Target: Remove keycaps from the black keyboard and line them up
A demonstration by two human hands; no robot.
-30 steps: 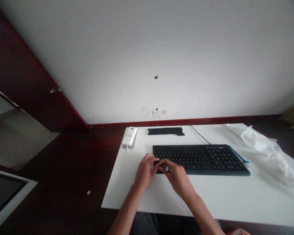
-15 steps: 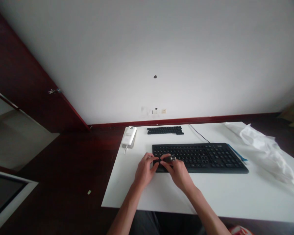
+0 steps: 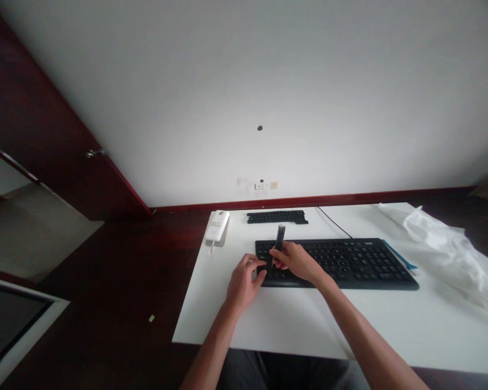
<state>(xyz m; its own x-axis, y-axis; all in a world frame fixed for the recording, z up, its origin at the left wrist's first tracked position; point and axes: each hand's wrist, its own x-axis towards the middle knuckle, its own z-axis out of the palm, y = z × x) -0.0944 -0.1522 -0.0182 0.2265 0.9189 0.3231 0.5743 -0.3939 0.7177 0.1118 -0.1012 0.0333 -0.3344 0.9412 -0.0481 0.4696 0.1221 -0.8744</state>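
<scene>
A black keyboard (image 3: 350,262) lies across the white table (image 3: 309,319). My right hand (image 3: 295,261) is closed round a slim dark tool (image 3: 280,238) that stands nearly upright over the keyboard's left part, its lower tip down at the keys. My left hand (image 3: 244,281) rests at the keyboard's left front corner with fingers curled and fingertips against the edge. Whether it holds anything I cannot make out.
A strip of black keys (image 3: 277,217) lies at the table's back edge. A white device with a cord (image 3: 217,226) sits at the back left. Crumpled white plastic (image 3: 447,244) covers the right side. A blue item (image 3: 396,254) pokes out behind the keyboard. The keyboard's cable (image 3: 333,221) runs back.
My right hand moved up and back over the keys and turned the dark tool from lying low in the fingers to standing nearly upright. My left hand stayed at the corner.
</scene>
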